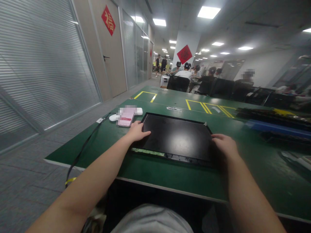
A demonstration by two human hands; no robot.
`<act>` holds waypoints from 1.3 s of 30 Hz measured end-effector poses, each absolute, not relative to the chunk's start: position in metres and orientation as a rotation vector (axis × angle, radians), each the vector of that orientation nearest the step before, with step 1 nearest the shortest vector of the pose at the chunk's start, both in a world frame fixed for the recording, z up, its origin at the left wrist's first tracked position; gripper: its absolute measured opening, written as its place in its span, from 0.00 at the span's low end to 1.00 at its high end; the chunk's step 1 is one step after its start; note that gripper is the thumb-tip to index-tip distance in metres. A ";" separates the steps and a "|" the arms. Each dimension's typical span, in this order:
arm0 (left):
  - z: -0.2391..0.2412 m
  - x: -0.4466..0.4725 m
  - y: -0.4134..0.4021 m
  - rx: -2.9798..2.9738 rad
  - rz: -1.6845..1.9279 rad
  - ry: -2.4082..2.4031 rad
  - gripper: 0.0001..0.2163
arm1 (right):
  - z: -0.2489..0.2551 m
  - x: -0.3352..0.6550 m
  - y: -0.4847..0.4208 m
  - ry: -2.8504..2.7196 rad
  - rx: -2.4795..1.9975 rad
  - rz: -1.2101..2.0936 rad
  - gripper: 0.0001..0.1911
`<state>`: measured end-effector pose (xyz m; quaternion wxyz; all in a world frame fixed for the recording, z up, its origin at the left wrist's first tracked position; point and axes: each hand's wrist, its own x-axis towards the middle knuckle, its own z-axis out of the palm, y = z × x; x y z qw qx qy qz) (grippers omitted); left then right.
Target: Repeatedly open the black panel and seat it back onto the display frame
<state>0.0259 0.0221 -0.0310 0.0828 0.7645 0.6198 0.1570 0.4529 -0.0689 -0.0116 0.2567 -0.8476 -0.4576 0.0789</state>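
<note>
Your hands are apart, with the LCD panel [179, 136] on the table [97, 153] between them: your left hand [136, 132] grips one side, thumb over the black screen, while your right hand [227, 146] touches the opposite edge, though I cannot tell whether it closes there. Pressing harder with that thumb could mark or crack the screen, and uneven force between your hands could twist the green circuit strip [148, 152] along the near edge. Sliding leftward could bump the smartphone [126, 118] just beyond your left hand.
</note>
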 end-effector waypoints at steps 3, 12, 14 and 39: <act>-0.031 0.026 0.022 2.284 0.469 1.852 0.33 | -0.015 0.456 -0.068 -1.247 -2.272 0.189 0.17; -0.031 0.024 0.024 2.277 0.511 1.838 0.31 | -0.019 0.462 -0.067 -1.075 -2.081 0.178 0.16; -0.030 0.023 0.026 2.287 0.543 1.810 0.28 | -0.020 0.465 -0.067 -1.058 -2.115 0.205 0.17; -0.005 0.044 -0.014 2.593 0.534 0.710 0.21 | -0.010 0.450 -0.082 -1.796 -2.282 0.418 0.52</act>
